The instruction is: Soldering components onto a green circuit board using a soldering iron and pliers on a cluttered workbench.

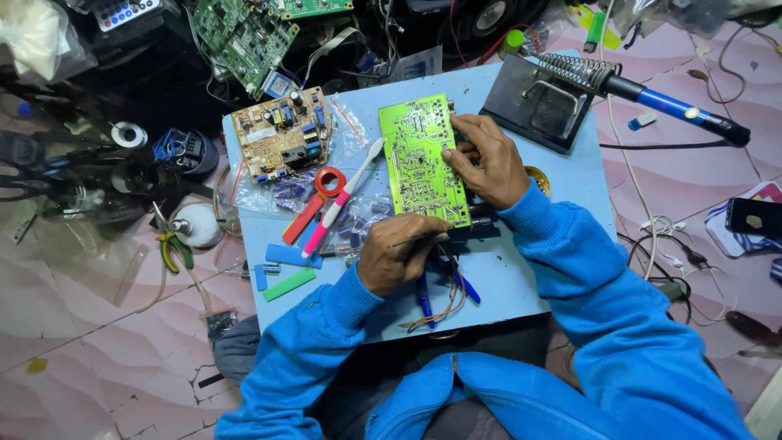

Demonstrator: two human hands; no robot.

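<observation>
A bright green circuit board (419, 159) lies solder side up on a light blue work board (521, 269). My right hand (487, 161) presses on the circuit board's right edge and holds it steady. My left hand (397, 254) is closed around a thin dark metal tool (415, 239) whose tip points at the board's lower edge. Thin orange and dark wires (448, 305) hang from under the circuit board's near end, beside blue-handled tools (425, 301).
A tan circuit board (281, 134) with components, a white and pink toothbrush (344, 195), a red tape roll (330, 181) and bagged capacitors (358, 224) lie left. A soldering iron (676, 107) rests in its stand (542, 102) top right. Pliers (171, 244), a phone (753, 217) and cables lie on the floor.
</observation>
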